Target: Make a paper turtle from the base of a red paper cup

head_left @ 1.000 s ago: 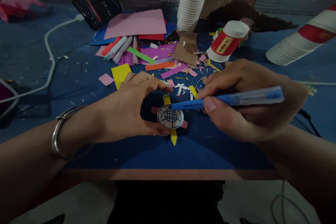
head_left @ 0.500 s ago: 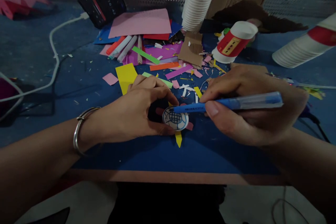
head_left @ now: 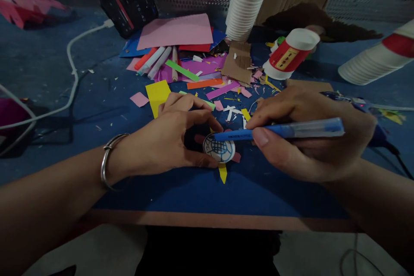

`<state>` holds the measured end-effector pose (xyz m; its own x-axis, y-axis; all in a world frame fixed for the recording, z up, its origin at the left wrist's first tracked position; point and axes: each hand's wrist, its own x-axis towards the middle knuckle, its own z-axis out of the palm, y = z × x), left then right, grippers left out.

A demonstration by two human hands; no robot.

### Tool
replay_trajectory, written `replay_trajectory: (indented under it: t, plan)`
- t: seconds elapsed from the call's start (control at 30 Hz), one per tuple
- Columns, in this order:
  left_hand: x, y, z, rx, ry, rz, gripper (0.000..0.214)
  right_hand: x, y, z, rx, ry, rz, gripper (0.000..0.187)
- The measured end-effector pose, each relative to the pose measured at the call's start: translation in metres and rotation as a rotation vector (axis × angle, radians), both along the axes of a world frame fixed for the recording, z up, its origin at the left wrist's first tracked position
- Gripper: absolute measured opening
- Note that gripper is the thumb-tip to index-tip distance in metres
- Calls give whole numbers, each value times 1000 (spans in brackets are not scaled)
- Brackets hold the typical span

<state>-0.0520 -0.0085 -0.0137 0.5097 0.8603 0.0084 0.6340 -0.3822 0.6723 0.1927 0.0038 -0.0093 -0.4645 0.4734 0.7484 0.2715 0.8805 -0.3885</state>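
Note:
A small round white disc (head_left: 223,152) with a blue grid and lines drawn on it lies near the table's front edge. Pink and yellow paper pieces stick out around it, one a pointed yellow strip (head_left: 223,173). My left hand (head_left: 181,133), a silver bangle on its wrist, is closed on the disc's left side between thumb and index finger. In my right hand (head_left: 300,138) is a blue marker (head_left: 274,130), pinched by thumb and fingers. Its tip meets the disc's upper left part, near the left index finger.
Behind the hands lie paper scraps, several markers (head_left: 152,60) and a pink sheet (head_left: 177,30). A tall stack of paper cups (head_left: 247,6), a red-and-white paper cup (head_left: 291,54) and another cup stack (head_left: 375,58) stand farther back. A white cable (head_left: 71,69) runs along the left.
The whole view has shifted slightly, so things appear a little farther right and lower. Both hands keep their hold, and the marker tip stays on the disc's upper left.

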Motion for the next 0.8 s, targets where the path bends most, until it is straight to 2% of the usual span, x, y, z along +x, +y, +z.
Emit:
replay_trajectory:
  t: [0.17, 0.3, 0.37, 0.5, 0.8]
  plan:
    - [-1, 0, 0, -10, 4, -9, 47, 2, -3, 1, 2, -18, 6, 20]
    - [-3, 1, -2, -4, -9, -14, 49, 3, -2, 2, -19, -42, -40, 19]
    - [-3, 2, -2, -7, -14, -18, 50, 4, -1, 3, 37, -39, -18, 18]
    - [-3, 3, -3, -13, -36, -29, 50, 7, -2, 5, 59, -174, -78, 18]
    - [-4, 1, -5, 4, -32, -11, 48, 7, -1, 4, 76, -146, -70, 16]
